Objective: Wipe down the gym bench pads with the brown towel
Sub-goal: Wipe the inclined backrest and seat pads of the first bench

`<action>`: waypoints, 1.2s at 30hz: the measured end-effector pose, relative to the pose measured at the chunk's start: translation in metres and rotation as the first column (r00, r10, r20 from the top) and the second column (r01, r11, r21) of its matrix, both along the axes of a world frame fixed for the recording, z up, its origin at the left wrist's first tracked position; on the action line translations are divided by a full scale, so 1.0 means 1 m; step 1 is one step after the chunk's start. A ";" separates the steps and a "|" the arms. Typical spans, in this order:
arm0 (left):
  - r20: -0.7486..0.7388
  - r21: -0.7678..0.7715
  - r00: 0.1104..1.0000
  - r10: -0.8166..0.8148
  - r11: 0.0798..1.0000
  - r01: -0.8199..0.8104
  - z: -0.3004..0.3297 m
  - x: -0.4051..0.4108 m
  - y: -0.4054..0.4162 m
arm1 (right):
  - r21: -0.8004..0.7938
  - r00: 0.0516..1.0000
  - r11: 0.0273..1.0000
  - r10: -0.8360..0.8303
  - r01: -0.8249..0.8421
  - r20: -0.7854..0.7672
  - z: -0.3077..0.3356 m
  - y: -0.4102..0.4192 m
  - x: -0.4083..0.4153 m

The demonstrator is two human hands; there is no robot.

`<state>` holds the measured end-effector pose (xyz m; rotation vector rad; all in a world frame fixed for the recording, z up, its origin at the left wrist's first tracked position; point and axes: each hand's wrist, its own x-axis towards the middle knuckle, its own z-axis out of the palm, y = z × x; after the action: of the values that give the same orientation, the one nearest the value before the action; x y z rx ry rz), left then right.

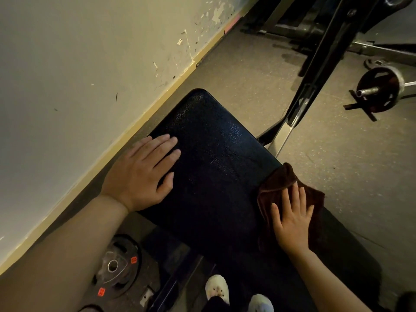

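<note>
Flanking the bench pad (213,167): wall (78,75), weight plates (117,273).

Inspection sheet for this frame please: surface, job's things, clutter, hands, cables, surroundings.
Surface: black bench pad, textured, glossy in patches.
Job's things: brown towel bunched at the pad's right edge.
Clutter: weight plates on the floor below the pad's near left corner; loaded barbell end on the floor far right.
Hands: left hand flat on the pad, fingers straight; right hand pressing flat on the towel.
Cables: nothing seen.
Surroundings: scuffed wall at left, speckled floor, black machine frame.
</note>
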<state>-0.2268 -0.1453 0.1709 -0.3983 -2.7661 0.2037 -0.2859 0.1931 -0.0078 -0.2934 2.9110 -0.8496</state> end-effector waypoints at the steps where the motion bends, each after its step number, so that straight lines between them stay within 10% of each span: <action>1: -0.005 -0.002 1.000 -0.004 1.000 0.004 -0.001 0.000 0.000 | -0.008 1.000 1.000 -0.016 0.016 0.003 0.006 -0.011 0.000; 11: 0.002 -0.010 1.000 0.009 1.000 -0.009 0.002 0.001 0.000 | -0.119 0.939 0.971 0.165 -0.209 -0.300 0.115 -0.182 -0.035; 16: -0.005 -0.020 1.000 0.008 1.000 -0.008 0.003 0.000 0.002 | -0.117 0.924 0.963 0.194 -0.244 -0.329 0.088 -0.140 -0.033; 25: -0.010 -0.030 1.000 0.006 1.000 -0.007 0.002 0.000 0.001 | -0.045 0.993 0.992 -0.119 0.120 0.027 0.000 -0.007 -0.011; 31: -0.013 -0.046 1.000 -0.017 0.999 0.016 0.000 -0.001 0.000 | 0.029 0.757 0.815 -0.550 0.579 0.354 -0.007 0.005 0.018; 36: -0.034 -0.067 0.999 -0.022 0.998 0.020 -0.001 0.000 -0.001 | 0.046 0.798 0.866 -0.479 0.498 0.366 0.032 -0.059 0.050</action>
<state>-0.2267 -0.1460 0.1698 -0.4362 -2.7255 0.2952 -0.2360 0.1343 0.0245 0.5904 2.6269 -0.9179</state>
